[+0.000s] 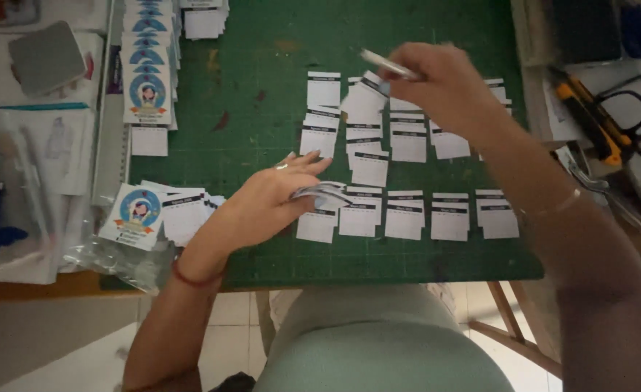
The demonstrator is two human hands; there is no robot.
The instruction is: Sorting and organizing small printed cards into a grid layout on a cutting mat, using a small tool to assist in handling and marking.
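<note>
Pinching a white card [387,67] above the far piles, the right hand [444,87] hovered while the left hand [273,199] gripped a small stack [320,194]; its fingers could likely nudge neighbouring card piles [404,214] askew.

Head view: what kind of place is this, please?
Probably a home craft or paper-work desk: a green cutting mat covered with small white cards, a yellow utility knife and black scissors at the side.

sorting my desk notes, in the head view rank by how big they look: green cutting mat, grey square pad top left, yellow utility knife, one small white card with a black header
1. Green cutting mat
2. Grey square pad
3. Yellow utility knife, thinner than the pad though similar in length, so this rank is unsure
4. Small white card with black header
</note>
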